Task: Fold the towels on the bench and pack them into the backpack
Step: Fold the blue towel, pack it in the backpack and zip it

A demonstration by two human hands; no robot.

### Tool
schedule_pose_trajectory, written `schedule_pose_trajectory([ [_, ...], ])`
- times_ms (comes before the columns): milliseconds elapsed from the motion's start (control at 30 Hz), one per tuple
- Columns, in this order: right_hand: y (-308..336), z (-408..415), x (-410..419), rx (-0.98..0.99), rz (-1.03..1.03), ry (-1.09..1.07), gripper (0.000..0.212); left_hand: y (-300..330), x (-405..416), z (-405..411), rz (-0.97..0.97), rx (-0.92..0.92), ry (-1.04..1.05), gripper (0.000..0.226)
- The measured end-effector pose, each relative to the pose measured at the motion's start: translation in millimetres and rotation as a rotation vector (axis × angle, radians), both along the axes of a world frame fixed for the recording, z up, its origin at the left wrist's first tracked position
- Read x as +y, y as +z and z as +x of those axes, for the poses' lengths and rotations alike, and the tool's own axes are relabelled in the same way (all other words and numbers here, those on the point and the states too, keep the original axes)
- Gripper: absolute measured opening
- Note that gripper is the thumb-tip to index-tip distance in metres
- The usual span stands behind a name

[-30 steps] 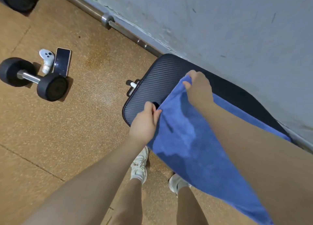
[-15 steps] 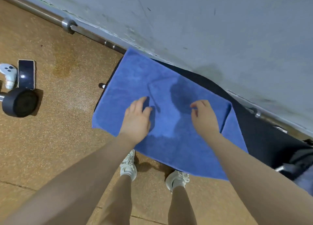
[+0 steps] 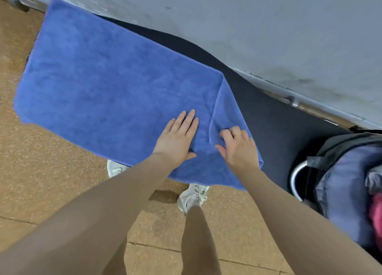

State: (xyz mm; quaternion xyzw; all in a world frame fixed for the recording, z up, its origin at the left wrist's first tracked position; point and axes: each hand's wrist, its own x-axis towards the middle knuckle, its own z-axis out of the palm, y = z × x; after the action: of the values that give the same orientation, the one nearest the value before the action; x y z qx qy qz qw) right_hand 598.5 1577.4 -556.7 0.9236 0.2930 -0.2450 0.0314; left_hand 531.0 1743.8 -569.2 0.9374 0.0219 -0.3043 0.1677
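Towel point(image 3: 107, 84), blue, is spread over the black bench point(image 3: 266, 117), one end flap turned back. It is pressed flat by the left hand point(image 3: 177, 138); the flap is pinched by the right hand point(image 3: 237, 148). The backpack point(image 3: 347, 183) is seen open at the bench's right end.

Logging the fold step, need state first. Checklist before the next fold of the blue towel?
1. Blue towel spread flat on bench: ok, apart from a turned-over flap at its right end.
2. Left hand pressing towel flat: ok.
3. Right hand gripping the flap: ok, fingers curled on it.
4. Towel fully on bench: not ok, near edge overhangs.
5. Backpack open: ok.
6. Room left inside: cannot tell.
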Motion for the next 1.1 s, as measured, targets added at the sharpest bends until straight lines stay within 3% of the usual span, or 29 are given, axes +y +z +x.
schedule_pose_trajectory([
  [67, 3, 10, -9, 0.025, 0.137, -0.084, 0.020, 2, -7, 1, 0.061, 0.033, 0.018, 0.095],
  [200, 25, 44, -31, 0.165, 0.329, -0.543, 0.019, 13, -10, 7, 0.089, 0.089, 0.028, 0.098],
  [367, 37, 105, -50, 0.010, 0.143, -0.765, 0.028, 16, -11, 10, 0.066, 0.120, 0.047, 0.093],
  [467, 35, 113, -42, -0.016, -0.034, -0.664, 0.046, 12, -10, 9, -0.041, 0.057, 0.134, 0.072],
  [533, 33, 103, -20, -0.037, 0.001, -0.511, 0.045, 14, -2, 7, -0.127, 0.009, 0.190, 0.061],
  [600, 34, 83, 17, 0.092, 0.125, -0.335, 0.037, 17, 14, 3, -0.170, -0.041, 0.255, 0.055],
  [700, 37, 51, 83, 0.279, 0.264, -0.099, 0.030, 21, 54, -8, -0.190, -0.065, 0.427, 0.050],
  [833, 40, 25, 190, 0.363, 0.337, 0.006, 0.029, 28, 136, -38, -0.155, -0.104, 0.701, 0.044],
  [1000, 28, 9, 319, 0.361, 0.246, 0.172, 0.032, 23, 240, -86, -0.007, -0.155, 0.883, 0.041],
  [1100, 15, 0, 383, 0.312, 0.243, 0.251, 0.043, 11, 284, -107, -0.039, -0.079, 1.011, 0.048],
])
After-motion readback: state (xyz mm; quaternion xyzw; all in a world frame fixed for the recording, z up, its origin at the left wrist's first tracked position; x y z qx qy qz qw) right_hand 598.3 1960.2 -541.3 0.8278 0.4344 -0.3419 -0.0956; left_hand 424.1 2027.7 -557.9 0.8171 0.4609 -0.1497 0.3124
